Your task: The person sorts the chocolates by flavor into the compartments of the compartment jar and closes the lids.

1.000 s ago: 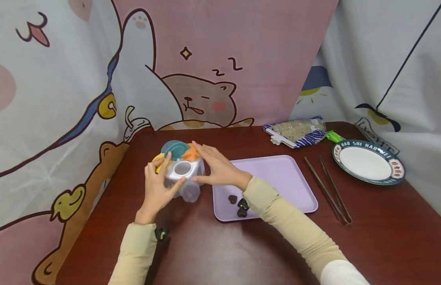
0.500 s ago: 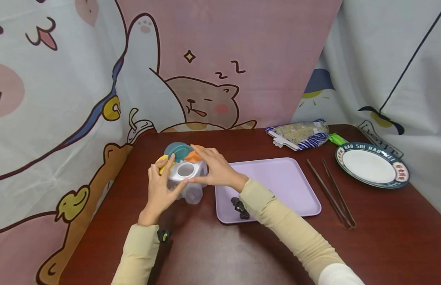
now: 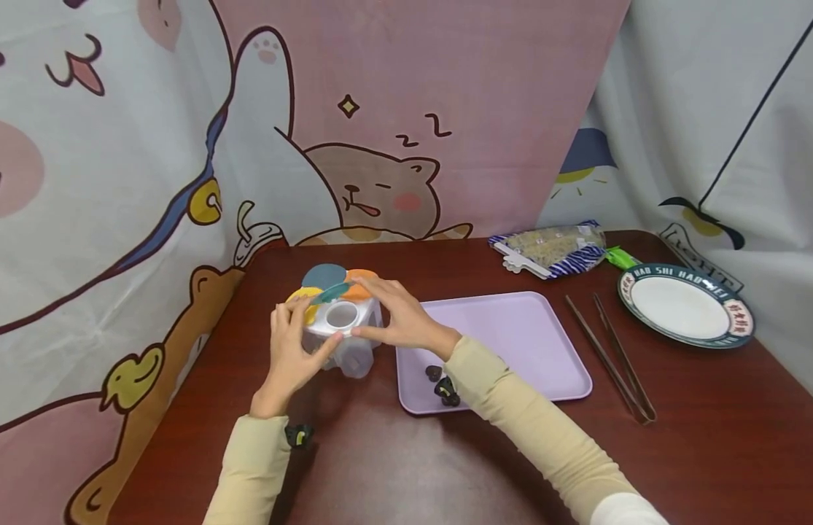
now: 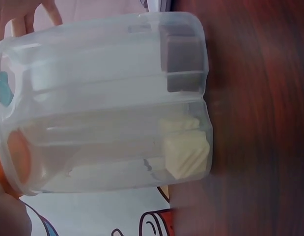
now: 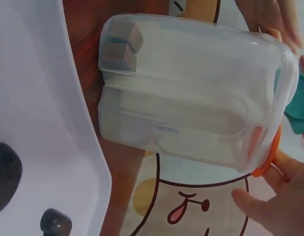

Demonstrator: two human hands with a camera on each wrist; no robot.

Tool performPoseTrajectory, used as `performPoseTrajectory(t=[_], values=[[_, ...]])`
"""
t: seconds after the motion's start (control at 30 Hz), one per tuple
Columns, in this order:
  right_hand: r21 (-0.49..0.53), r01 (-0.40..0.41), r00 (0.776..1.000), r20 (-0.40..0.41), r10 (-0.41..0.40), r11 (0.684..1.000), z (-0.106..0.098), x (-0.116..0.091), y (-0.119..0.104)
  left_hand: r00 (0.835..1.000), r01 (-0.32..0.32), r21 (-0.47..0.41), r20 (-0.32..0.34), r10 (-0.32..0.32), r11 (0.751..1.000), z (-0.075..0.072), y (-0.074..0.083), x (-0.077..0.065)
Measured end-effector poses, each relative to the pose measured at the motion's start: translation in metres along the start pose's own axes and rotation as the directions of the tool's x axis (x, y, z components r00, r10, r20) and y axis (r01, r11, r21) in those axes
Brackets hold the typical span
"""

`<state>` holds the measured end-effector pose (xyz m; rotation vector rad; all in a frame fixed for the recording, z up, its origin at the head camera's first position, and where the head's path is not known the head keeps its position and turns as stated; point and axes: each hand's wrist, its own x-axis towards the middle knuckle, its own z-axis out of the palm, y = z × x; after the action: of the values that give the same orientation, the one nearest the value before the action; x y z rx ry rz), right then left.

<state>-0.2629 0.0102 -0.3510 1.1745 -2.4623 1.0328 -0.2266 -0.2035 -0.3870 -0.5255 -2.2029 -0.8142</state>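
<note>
I start at the left: the left hand point(image 3: 289, 357) is spread wide, thumb reaching the front edge of the container's top, index fingertip against a lid; how firmly it presses, I can't tell from here. And there's the container, a clear plastic, several-chambered canister point(image 3: 354, 359) with a white top, standing on the reddish-brown wooden desk point(image 3: 360, 467) between both hands. My left wrist view catches what's inside: cream-coloured ridged pieces point(image 4: 186, 152) at the bottom of one chamber, dark brown blocks point(image 4: 181, 56) in the next. Up top, a yellow lid point(image 3: 304, 294) on the left, a grey-blue lid point(image 3: 324, 275) at the back, an orange lid point(image 3: 356, 293) on the right, and a teal lid point(image 3: 334, 293) tilted up behind a round white-rimmed opening point(image 3: 343, 315).

Across to the right hand point(image 3: 406, 317): fingers long and well apart from the thumb, fingertips by the teal and orange lids, thumb at the white front edge. Next along, a lilac rectangular tray point(image 3: 511, 335) carries small dark heart-shaped pieces point(image 3: 433, 372), partly hidden by the forearm. Behind it lies a clear, navy-striped bag point(image 3: 550, 246) of pale contents, closed with a white clip point(image 3: 524, 262). Then slim metal tongs point(image 3: 604, 357), a bright green wrapper point(image 3: 621, 257), and, far right, a round white plate point(image 3: 682, 310) with a lettered dark-green rim.
</note>
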Motion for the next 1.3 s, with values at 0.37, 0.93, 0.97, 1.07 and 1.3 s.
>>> performPoseTrajectory(t=[0.37,0.93,0.97,1.07,1.3], values=[[-0.012,-0.045,0.998,-0.053,0.044,0.999,0.006,0.000,0.005,1.000,0.014,-0.048,0.012,-0.013,0.999,0.001,0.005,0.004],[-0.119,-0.268,0.963,0.000,0.270,0.956,0.000,-0.001,-0.022,0.998,0.051,-0.081,0.035,-0.048,0.995,0.001,0.008,-0.006],[-0.129,-0.272,0.962,0.001,0.274,0.954,-0.001,-0.001,-0.022,0.998,0.053,-0.083,0.043,-0.050,0.995,0.002,0.008,-0.007],[-0.152,-0.272,0.961,0.001,0.276,0.950,-0.001,-0.006,-0.022,0.996,0.060,-0.091,0.066,-0.054,0.994,0.004,0.008,-0.009],[-0.139,-0.148,0.988,0.030,0.153,0.979,0.002,-0.006,-0.013,0.996,0.034,-0.037,0.078,-0.031,0.999,-0.007,0.010,-0.001]])
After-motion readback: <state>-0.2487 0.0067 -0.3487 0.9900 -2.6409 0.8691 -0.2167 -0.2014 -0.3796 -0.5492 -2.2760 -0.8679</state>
